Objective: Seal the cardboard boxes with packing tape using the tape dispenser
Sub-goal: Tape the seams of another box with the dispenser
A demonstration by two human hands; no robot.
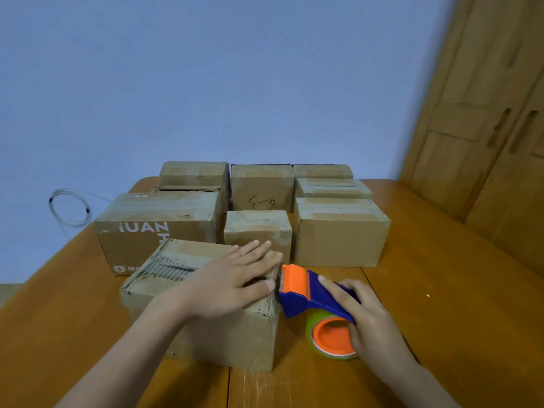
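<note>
Flat on the near box [206, 304], my left hand [235, 278] lies with fingers straight, pressing the top flaps down at the box's right edge, a little below the centre of the frame. Just to its right, my right hand [365, 316] curls round the blue handle of the dispenser [312, 295], forefinger stretched along the top; the orange head sits against the box's upper right corner, at the edge where the top meets the side, and the tape roll [332, 337] hangs below on its orange hub, close to the table [441, 260]. I judge this box to be mid-seal: I cannot tell whether a fresh strip already runs across the top, since my hand covers the seam and the card is scuffed and torn with old tape marks. Behind it, across the middle of the frame, stand the other boxes [338, 231], about eight of them in rows; several show pale tape bands over their tops, so they look done, though one at left centre seems to have a dark gap at its lid. So most of the work appears finished, with this one box in hand. A coil of thin wire [69, 207] hangs at left against the wall.
</note>
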